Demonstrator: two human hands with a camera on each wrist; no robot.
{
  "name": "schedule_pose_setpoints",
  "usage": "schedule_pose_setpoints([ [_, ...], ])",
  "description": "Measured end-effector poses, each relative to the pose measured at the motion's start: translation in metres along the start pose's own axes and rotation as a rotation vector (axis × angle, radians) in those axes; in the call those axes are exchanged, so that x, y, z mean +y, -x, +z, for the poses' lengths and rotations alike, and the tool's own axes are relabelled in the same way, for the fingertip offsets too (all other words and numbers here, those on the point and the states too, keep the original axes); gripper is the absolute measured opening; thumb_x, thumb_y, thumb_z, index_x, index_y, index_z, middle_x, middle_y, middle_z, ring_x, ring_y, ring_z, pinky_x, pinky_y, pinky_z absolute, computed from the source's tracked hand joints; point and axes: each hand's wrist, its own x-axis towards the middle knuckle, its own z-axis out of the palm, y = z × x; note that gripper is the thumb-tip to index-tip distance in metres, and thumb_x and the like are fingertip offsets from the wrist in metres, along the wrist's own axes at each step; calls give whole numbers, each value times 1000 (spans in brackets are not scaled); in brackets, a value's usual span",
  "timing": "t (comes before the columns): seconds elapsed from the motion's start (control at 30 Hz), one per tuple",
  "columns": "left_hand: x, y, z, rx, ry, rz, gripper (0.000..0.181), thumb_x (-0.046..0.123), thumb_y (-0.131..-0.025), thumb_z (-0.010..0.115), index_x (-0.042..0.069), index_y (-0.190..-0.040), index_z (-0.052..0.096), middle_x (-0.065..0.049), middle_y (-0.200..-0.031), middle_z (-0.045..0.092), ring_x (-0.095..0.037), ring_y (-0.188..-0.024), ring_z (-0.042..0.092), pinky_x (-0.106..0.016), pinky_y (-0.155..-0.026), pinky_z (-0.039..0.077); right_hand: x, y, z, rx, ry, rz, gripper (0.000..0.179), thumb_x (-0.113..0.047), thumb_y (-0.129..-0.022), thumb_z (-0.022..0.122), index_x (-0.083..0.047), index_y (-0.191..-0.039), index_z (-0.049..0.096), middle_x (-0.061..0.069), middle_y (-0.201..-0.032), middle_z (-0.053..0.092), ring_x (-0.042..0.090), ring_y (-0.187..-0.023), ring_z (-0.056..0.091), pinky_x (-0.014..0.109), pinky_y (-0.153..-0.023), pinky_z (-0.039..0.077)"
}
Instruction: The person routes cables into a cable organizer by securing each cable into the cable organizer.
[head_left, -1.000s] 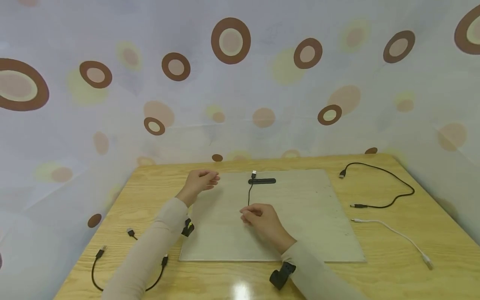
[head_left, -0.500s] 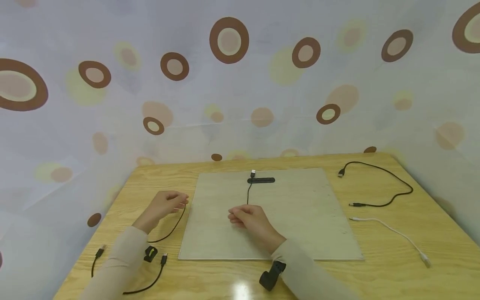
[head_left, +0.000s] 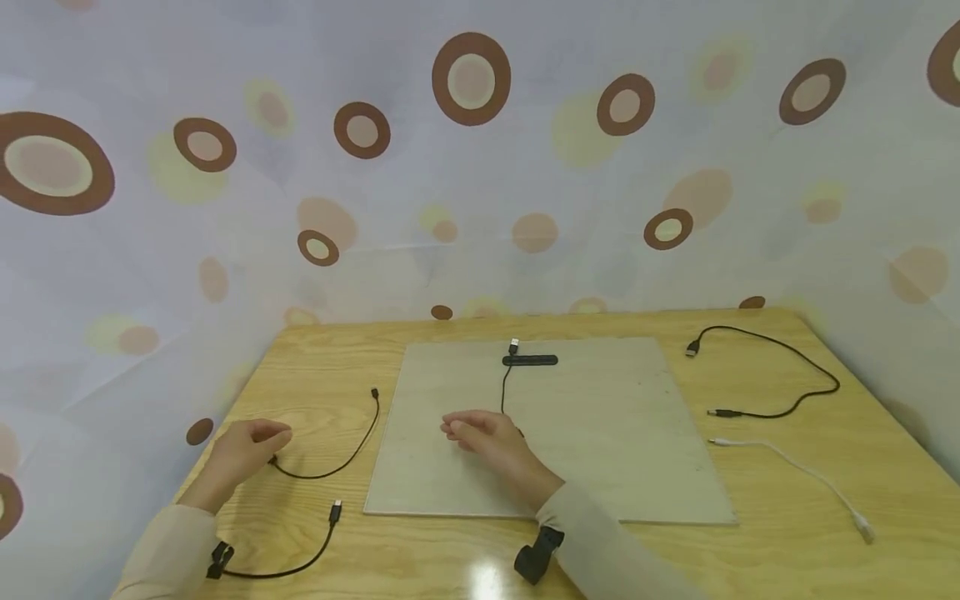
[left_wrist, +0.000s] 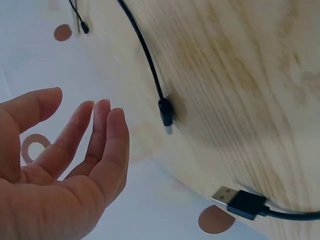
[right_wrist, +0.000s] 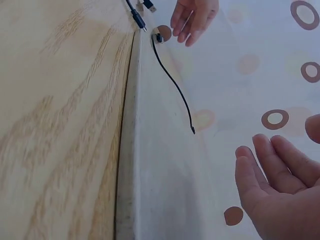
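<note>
My left hand [head_left: 243,454] hovers over the table's left side with relaxed fingers, nothing between them in the left wrist view. Just beside it lies the near plug of a thin black cable [head_left: 322,477], which curves toward the board. Nearer me, a black USB cable [head_left: 300,569] lies partly behind my left wrist; its USB plug [left_wrist: 245,202] shows in the left wrist view. My right hand [head_left: 498,446], fingers loosely extended and holding nothing, is over the pale board [head_left: 600,450]. Another short black cable [head_left: 504,387] crosses a black strip [head_left: 530,360] on the board, its lower part hidden by that hand.
To the right of the board, a longer black cable [head_left: 802,360] with a USB plug and a barrel plug lies curved on the wooden table [head_left: 787,550]. A white cable [head_left: 806,473] lies in front of it. A patterned cloth [head_left: 540,167] hangs behind.
My left hand has moved from the board's left edge to the left and nearer me, uncovering the thin black cable. My right hand has shifted slightly left. The cable on the strip has stayed put.
</note>
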Motion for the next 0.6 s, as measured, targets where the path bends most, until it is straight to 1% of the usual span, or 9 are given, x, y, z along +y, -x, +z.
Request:
schedule_pose_setpoints([
  [0.07,-7,1,-2,23,-49,-13,48,32,-99,52,-7,-128,54,-31,-126,54,-47,-112,52,-52,-83,49,0,0,-1,-30,-3,-10,40,-24,-100,53,4,-127,57,17,-127,61,28,-117,58,35,-99,47],
  [0.13,-13,2,-4,32,-84,-26,50,31,-98,54,-10,-127,53,-32,-121,56,-47,-108,54,-51,-81,50,-1,0,-1,-63,-44,-1,43,-28,-100,52,2,-131,54,17,-131,58,30,-122,55,37,-102,44],
  [0.2,-19,3,-7,27,-120,-46,54,33,-98,54,-14,-125,52,-33,-118,57,-47,-104,56,-50,-79,50,-1,0,0,-90,-110,11,48,-31,-101,49,2,-136,49,19,-135,54,32,-126,51,39,-105,41],
  [0.27,-23,4,-10,13,-135,-68,59,35,-97,54,-17,-123,51,-35,-115,57,-47,-101,57,-49,-77,51,-2,-1,1,-116,-202,28,52,-31,-102,46,4,-140,42,22,-140,48,35,-130,46,41,-108,37],
  [0.33,-27,4,-12,-5,-145,-92,62,39,-97,54,-19,-122,51,-35,-113,58,-47,-100,58,-49,-76,52,-2,-2,2,-120,-273,38,54,-29,-102,44,6,-142,37,24,-142,45,36,-131,43,43,-110,34],
  [0.4,-29,3,-13,-20,-147,-100,65,42,-96,54,-19,-120,53,-31,-108,62,-45,-98,60,-48,-76,52,-2,-2,3,-106,-322,44,54,-27,-103,43,8,-143,35,26,-142,43,37,-132,43,44,-110,33],
  [0.5,-28,0,-12,-40,-154,-98,63,42,-96,54,-18,-117,56,-22,-96,68,-39,-92,62,-47,-75,52,-1,-2,5,-84,-348,47,51,-24,-103,42,9,-141,36,27,-141,44,37,-131,44,45,-110,33],
  [0.57,-27,-2,-10,-42,-171,-84,56,38,-96,55,-15,-109,61,-13,-87,68,-31,-82,62,-43,-69,52,-1,-2,5,-85,-368,49,50,-23,-104,41,10,-141,36,28,-142,43,38,-131,43,45,-111,32],
  [0.6,-27,-3,-9,-43,-174,-80,51,36,-96,56,-14,-101,65,-10,-79,67,-27,-74,61,-40,-64,51,0,-2,5,-88,-383,53,50,-22,-104,40,11,-141,35,28,-142,42,38,-131,43,45,-111,32],
])
